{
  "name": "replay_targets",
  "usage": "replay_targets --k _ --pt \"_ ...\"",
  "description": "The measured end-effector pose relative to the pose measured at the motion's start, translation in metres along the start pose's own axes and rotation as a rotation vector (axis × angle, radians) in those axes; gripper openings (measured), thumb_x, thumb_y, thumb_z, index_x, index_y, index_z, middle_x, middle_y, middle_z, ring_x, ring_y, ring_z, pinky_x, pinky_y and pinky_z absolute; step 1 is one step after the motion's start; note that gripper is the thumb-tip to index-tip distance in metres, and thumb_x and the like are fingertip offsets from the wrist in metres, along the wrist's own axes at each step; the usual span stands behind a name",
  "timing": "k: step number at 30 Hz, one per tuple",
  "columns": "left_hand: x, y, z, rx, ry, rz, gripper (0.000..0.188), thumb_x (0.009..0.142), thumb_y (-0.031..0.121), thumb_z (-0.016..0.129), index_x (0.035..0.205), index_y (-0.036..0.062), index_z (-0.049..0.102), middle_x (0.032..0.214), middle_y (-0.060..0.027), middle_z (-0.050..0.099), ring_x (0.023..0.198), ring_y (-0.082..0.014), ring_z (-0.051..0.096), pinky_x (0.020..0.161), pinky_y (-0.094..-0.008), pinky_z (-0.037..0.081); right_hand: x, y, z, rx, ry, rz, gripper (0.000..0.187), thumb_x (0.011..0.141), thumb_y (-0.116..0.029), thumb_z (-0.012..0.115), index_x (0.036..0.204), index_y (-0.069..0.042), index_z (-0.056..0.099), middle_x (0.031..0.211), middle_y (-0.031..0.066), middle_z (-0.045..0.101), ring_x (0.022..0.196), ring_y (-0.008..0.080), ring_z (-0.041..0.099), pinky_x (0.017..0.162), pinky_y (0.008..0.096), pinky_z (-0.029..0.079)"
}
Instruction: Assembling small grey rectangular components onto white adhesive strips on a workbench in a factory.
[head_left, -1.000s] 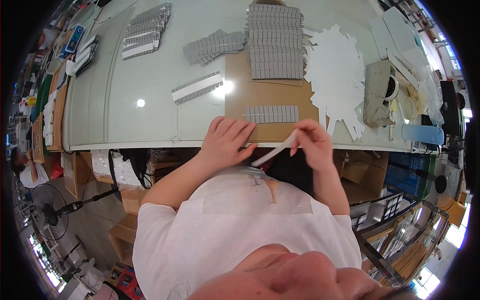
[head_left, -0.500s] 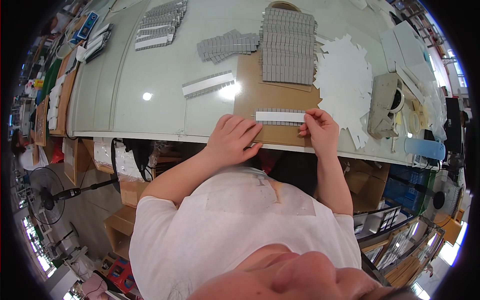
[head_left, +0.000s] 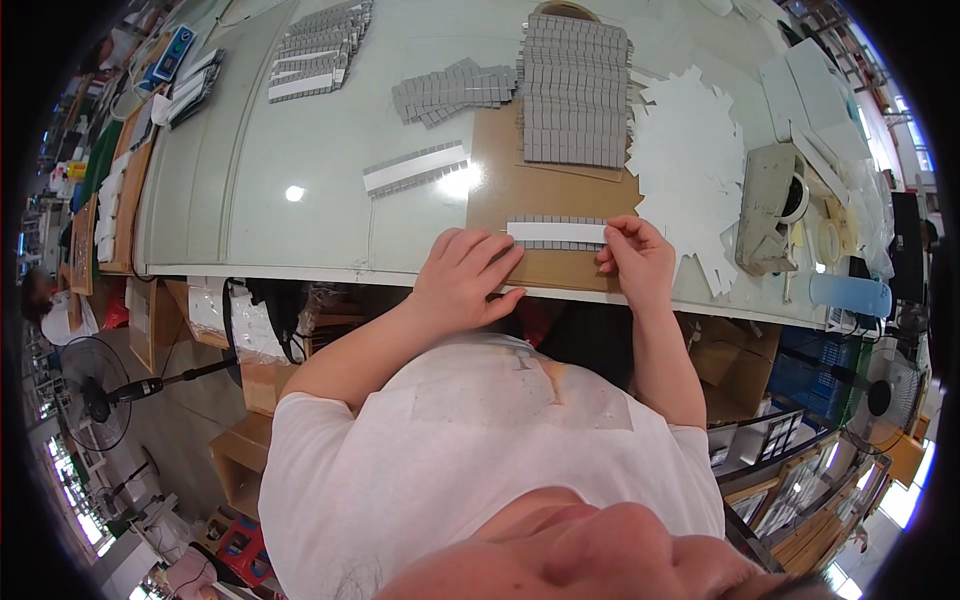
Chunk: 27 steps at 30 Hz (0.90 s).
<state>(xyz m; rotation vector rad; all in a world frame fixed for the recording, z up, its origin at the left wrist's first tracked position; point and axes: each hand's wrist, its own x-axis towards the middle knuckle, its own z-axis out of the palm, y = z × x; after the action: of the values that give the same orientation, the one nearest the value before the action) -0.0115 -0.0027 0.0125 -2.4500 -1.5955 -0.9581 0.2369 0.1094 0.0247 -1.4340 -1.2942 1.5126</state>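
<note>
A grey notched strip with a white band along it (head_left: 556,232) lies on the brown board (head_left: 560,272) near the table's front edge. My right hand (head_left: 642,258) pinches its right end between thumb and fingers. At the strip's left end rests my left hand (head_left: 468,276), laid on the board and table edge with fingers stretched out and thumb apart; it grips nothing. Another such strip with a white band (head_left: 416,169) lies at a slant farther left. Beyond the board's near part stands a tall overlapping stack of grey strips (head_left: 575,95), with a smaller fanned pile of strips (head_left: 455,90) beside it.
A stack of banded strips (head_left: 318,55) lies at the far left. To the right are jagged white sheets (head_left: 688,165), a grey tape dispenser (head_left: 768,215), tape rolls and a blue bottle (head_left: 850,296). The table's front edge (head_left: 330,274) runs close to my arms.
The pinched strip has shifted slightly left, its left end now meeting my left fingertips. My right hand has moved a little left with it; my left hand stays put.
</note>
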Motion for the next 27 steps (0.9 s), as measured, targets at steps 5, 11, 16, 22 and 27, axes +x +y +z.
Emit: replay_targets --k 5,11,16,22,27 --pt "-0.002 -0.007 -0.003 -0.347 0.233 -0.175 0.057 0.074 0.024 0.085 0.125 0.0096 0.063 0.120 -0.0073 0.063 0.110 -0.0298 0.056 0.095 -0.0436 0.046 -0.010 0.005 -0.021 0.231 -0.176 -0.174 0.010 0.099 0.001 0.064 0.108 0.002 0.068 0.084 0.0064 0.067 0.070 0.0117 0.067 0.060 0.0242 0.056" --pt "0.006 0.006 -0.036 -0.678 -0.312 -0.315 0.035 0.087 0.017 0.079 0.117 0.0070 0.064 0.096 -0.0086 0.071 0.082 -0.0262 0.067 0.073 -0.0349 0.055 -0.048 -0.006 -0.022 0.118 -0.415 -0.373 0.013 0.098 0.011 0.058 0.103 0.002 0.066 0.097 0.0074 0.064 0.075 0.0119 0.066 0.061 0.0241 0.057" --pt "-0.005 -0.005 -0.036 -0.579 -0.572 -0.213 0.018 0.091 0.005 0.070 0.109 0.0066 0.068 0.093 -0.0109 0.072 0.082 -0.0319 0.069 0.068 -0.0380 0.055 -0.055 0.005 -0.041 0.104 -0.158 -0.438 0.014 0.098 0.012 0.057 0.104 0.003 0.066 0.096 0.0073 0.064 0.074 0.0125 0.065 0.060 0.0246 0.056" --pt "0.003 0.001 -0.019 -0.250 -0.012 -0.010 0.022 0.085 0.010 0.075 0.107 0.0078 0.071 0.101 -0.0074 0.068 0.093 -0.0299 0.064 0.083 -0.0400 0.051 -0.040 0.010 -0.055 0.190 -0.266 -0.261 0.011 0.098 0.008 0.060 0.104 0.001 0.066 0.094 0.0061 0.065 0.074 0.0125 0.065 0.064 0.0267 0.055" --pt "0.002 0.004 -0.003 -0.110 0.056 -0.046 0.028 0.082 0.015 0.078 0.109 0.0088 0.071 0.106 -0.0036 0.063 0.100 -0.0266 0.059 0.091 -0.0400 0.047 -0.035 0.019 -0.020 -0.025 -0.345 -0.402 0.012 0.097 0.009 0.060 0.105 0.002 0.066 0.095 0.0048 0.064 0.074 0.0119 0.066 0.065 0.0259 0.056"
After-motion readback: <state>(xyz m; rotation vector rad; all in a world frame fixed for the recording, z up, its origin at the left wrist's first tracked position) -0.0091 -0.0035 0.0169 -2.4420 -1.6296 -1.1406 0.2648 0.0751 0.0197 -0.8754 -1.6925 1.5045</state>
